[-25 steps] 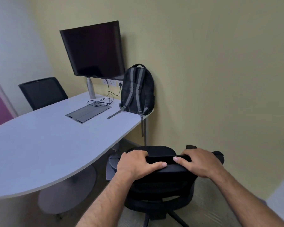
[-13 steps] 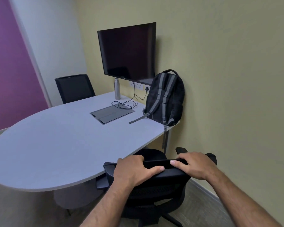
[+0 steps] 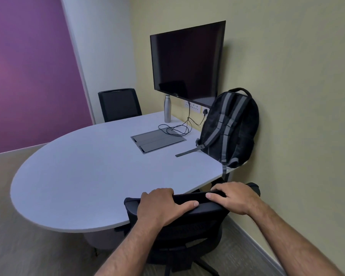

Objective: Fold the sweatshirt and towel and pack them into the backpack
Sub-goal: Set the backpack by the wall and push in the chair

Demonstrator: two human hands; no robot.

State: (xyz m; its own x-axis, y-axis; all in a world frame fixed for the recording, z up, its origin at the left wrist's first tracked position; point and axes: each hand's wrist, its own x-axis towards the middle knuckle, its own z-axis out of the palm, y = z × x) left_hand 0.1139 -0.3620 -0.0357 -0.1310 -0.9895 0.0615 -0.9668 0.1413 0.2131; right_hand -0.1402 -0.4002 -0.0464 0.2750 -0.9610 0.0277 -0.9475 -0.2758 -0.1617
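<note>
left hand [image 3: 161, 206] fingers curled, gripping | right hand [image 3: 234, 197] fingers curled, gripping

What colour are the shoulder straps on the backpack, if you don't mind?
Grey, against the black backpack; the head view shows them clearly.

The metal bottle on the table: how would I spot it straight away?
Find the dark flat screen on the yellow wall. Just below its lower left corner, a slim brushed-steel bottle stands upright at the far edge of the pale oval table. It is the only shiny, upright thing there; the tangled black cable lies beside it.
</note>
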